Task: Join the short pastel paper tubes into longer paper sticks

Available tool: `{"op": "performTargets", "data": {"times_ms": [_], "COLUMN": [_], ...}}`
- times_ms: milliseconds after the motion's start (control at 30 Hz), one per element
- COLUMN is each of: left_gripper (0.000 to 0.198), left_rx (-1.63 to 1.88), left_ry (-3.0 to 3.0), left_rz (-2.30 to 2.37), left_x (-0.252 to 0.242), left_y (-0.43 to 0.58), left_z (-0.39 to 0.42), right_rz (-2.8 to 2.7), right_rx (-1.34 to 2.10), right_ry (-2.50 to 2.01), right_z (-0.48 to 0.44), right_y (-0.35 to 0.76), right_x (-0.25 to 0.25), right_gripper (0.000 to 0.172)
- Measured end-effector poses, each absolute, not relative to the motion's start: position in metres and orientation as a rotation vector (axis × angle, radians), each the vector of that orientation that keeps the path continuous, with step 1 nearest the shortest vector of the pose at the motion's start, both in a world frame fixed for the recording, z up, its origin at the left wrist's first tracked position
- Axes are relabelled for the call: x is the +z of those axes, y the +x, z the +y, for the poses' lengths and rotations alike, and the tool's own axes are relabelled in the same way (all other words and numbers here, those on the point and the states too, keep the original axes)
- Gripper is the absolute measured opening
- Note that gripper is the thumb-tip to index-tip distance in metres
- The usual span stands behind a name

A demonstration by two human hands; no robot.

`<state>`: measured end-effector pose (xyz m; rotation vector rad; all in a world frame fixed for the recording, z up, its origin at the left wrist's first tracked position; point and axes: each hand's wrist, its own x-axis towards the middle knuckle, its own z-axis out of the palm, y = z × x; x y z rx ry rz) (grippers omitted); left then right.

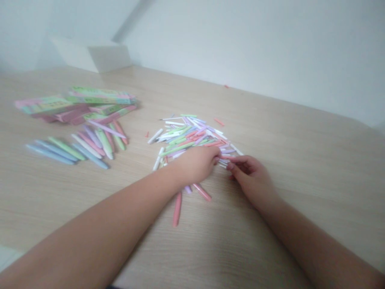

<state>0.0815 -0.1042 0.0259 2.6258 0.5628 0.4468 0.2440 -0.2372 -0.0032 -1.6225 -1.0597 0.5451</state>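
Observation:
A loose pile of pen parts [189, 134], with white, green, lilac and coral pieces, lies mid-table. My left hand [200, 162] is closed at the near right side of this pile, its fingertips mostly hidden from view. Close beside it, my right hand [252, 174] pinches with thumb and fingers at some thin pen parts [223, 162], pale and pinkish, that lie between both hands. Blur hides exactly which piece each hand grips. Below my left wrist are a coral pen barrel [177, 209] and another coral piece [203, 192].
On the left, several whole pastel pens [93, 141] lie in a loose group. Behind them are stacked pink and green printed packs [99, 96]. A white box-like block [108, 56] stands at the back by the wall. Small red bits [226, 86] are on the wooden table [315, 160].

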Motion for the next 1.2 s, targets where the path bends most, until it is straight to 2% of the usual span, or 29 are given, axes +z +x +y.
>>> {"op": "performTargets", "data": {"times_ms": [667, 933, 1200], "left_gripper": [0.03, 0.032, 0.023], "left_rx": [0.483, 0.516, 0.53], "left_ry": [2.627, 2.528, 2.46], "left_rz": [0.467, 0.392, 0.495], "left_x": [0.023, 0.0283, 0.0287], "left_y": [0.0828, 0.0805, 0.0814], "left_z": [-0.1081, -0.1116, -0.1106], "right_rz": [-1.085, -1.095, -1.004], "right_rx": [0.594, 0.647, 0.703], "right_ry": [-1.574, -1.587, -1.585], "right_z": [-0.2364, -0.237, -0.2384], "right_y": [0.2418, 0.2395, 0.2401], "right_x": [-0.0008, 0.003, -0.0013], "right_gripper": [0.021, 0.026, 0.033]}}
